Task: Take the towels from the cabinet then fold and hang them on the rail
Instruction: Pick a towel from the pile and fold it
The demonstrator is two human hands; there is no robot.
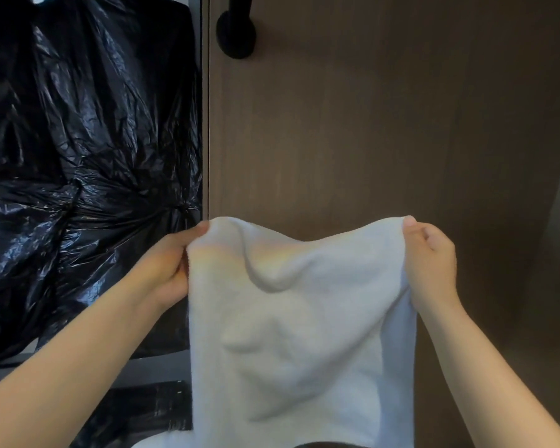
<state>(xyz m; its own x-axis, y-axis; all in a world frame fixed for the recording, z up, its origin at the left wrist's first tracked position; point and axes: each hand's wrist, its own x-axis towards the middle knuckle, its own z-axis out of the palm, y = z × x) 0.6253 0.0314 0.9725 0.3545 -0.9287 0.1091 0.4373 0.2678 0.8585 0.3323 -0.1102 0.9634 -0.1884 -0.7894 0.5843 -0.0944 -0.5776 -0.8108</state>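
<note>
White towel (299, 334) between two hands (164, 270) (430, 266)

below the left hand (165, 270) is a grey shelf (162, 367). a big shiny black bag (78, 140) sits on it, to the left of the hand. more black plastic (149, 409) lies lower, below the shelf.

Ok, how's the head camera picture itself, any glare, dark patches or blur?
Head view: dim overall; glare streaks on the black bag; faint rainbow tint on the towel near its top; wooden panel darkens toward the right; everything slightly soft.
</note>
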